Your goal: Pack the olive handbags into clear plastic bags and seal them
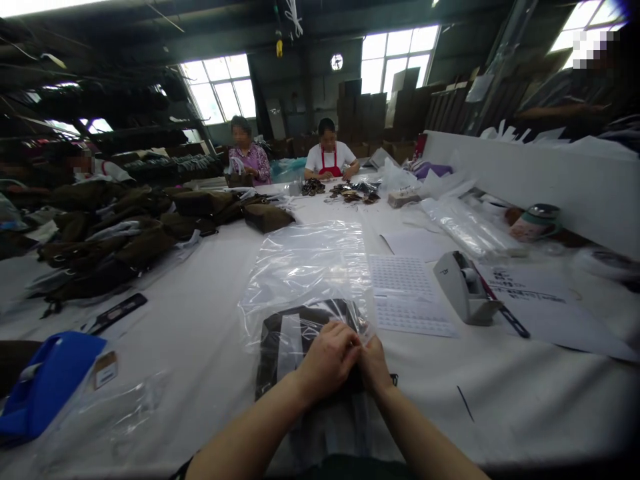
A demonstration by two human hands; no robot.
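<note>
My left hand (327,360) and my right hand (374,367) meet at the near middle of the white table, fingertips together. They pinch the transparent plastic bag (305,267) where it lies over a folded dark garment (273,350). The garment sits partly inside the bag, and my hands and forearms hide its near part. A white strip (290,347) shows on the garment through the plastic. The rest of the bag spreads flat up the table, away from me.
A white tape dispenser (465,287) and printed sheets (405,293) lie to the right. Dark folded garments (110,233) are piled on the left, near a blue item (50,380). Two seated co-workers (327,153) handle small items at the table's far end.
</note>
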